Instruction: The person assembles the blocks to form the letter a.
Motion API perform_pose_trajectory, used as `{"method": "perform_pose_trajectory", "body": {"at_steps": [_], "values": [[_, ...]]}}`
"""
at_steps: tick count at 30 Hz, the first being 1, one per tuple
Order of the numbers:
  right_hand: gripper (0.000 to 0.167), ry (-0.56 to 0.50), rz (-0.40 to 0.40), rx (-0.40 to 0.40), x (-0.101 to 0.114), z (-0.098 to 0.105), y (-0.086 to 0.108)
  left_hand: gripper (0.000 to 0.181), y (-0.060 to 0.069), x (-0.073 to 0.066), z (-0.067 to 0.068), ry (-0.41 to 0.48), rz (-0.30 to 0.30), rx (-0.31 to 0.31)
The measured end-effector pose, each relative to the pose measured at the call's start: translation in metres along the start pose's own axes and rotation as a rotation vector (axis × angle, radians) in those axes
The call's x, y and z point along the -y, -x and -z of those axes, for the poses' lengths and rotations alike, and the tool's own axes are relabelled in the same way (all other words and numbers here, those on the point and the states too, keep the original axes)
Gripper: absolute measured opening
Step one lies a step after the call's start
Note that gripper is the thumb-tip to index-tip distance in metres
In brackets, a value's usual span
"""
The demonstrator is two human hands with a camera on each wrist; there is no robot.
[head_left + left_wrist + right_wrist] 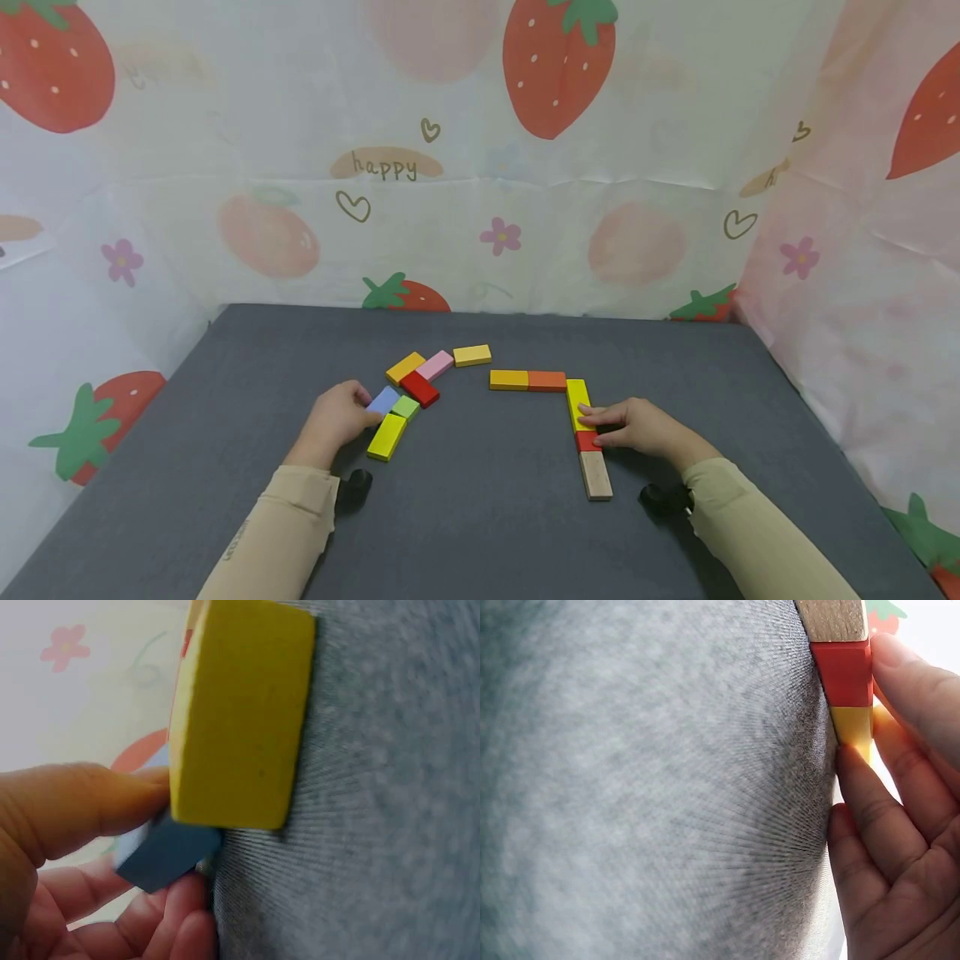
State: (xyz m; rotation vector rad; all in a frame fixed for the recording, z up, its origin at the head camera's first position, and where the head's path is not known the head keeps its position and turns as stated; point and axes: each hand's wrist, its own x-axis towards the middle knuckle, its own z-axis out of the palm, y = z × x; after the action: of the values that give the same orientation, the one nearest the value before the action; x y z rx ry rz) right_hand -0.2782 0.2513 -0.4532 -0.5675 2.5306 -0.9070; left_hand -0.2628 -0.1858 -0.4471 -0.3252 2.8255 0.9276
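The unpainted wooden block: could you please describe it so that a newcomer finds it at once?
On the dark gray table, find the row of blocks that the person's right hand touches. At the end of that row nearest the camera, directly against the red block, lies the wooden block. Only it shows pale bare wood; its neighbours are brightly coloured.

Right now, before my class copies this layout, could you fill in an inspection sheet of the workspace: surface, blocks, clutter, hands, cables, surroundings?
Surface: dark grey tabletop, finely textured.
Blocks: twelve visible blocks in a rough arch; a plain wooden block ends its right side.
Clutter: nothing seen.
Hands: left hand pinches the blue block; right hand touches the right-side yellow block, thumb at the adjoining red block.
Cables: nothing seen.
Surroundings: strawberry-printed sheeting behind and on both sides.
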Motion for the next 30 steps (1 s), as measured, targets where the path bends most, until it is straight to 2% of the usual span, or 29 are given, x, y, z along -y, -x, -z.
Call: {"method": "perform_pose_trajectory", "body": {"at_steps": [5, 8, 11, 15, 19, 25, 30], "values": [[0.043, 0.004, -0.009, -0.002, -0.001, -0.001, -0.001, 0.026, -0.001, 0.006, 0.003, 0.068, 0.018, 0.039], [0.043, 0.007, -0.013, -0.004, -0.001, -0.001, -0.001, 0.025, -0.001, 0.006, 0.008, 0.114, 0.018, 0.032], [0.043, 0.011, -0.012, -0.007, -0.001, -0.001, -0.001, 0.025, 0.002, 0.0, 0.015, 0.15, 0.003, 0.009], [0.043, 0.012, -0.013, -0.008, -0.001, -0.001, -0.002, 0.028, 0.009, -0.018, 0.022, 0.166, -0.062, 0.001], [0.043, 0.007, -0.008, -0.005, -0.003, -0.001, -0.002, 0.029, 0.018, -0.041, 0.022, 0.176, -0.131, 0.033], [0.044, 0.009, -0.005, -0.005, -0.003, -0.001, -0.002, 0.028, 0.025, -0.07, 0.006, 0.178, -0.193, 0.113], [0.044, 0.01, 0.002, -0.002, -0.004, -0.001, -0.002, 0.021, 0.024, -0.086, -0.011, 0.183, -0.229, 0.149]]}}
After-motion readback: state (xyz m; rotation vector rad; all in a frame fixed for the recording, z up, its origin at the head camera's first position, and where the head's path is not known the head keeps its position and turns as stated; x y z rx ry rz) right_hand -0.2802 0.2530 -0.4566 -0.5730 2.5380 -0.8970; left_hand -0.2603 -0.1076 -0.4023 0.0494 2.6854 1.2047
